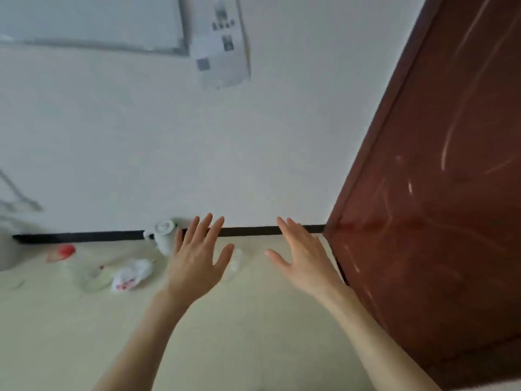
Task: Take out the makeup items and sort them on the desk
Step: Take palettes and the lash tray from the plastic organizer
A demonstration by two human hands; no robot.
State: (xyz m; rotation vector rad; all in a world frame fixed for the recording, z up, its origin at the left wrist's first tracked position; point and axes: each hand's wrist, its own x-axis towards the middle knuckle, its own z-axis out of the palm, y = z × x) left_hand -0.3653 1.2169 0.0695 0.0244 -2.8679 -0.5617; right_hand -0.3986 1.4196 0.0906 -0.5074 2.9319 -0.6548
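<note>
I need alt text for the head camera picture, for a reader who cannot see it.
Two bare hands, left and right, hover open and empty over a pale cream desk. A white lidded mug and crumpled white plastic bag lie left.

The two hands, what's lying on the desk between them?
In the head view, a small clear, blurry item lies between the left hand and right hand, nearer the left thumb.

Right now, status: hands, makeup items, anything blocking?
Left hand and right hand open, fingers spread, holding nothing. No makeup items clearly identifiable; view blurred. White mug and crumpled wrapper lie ahead, left.
</note>
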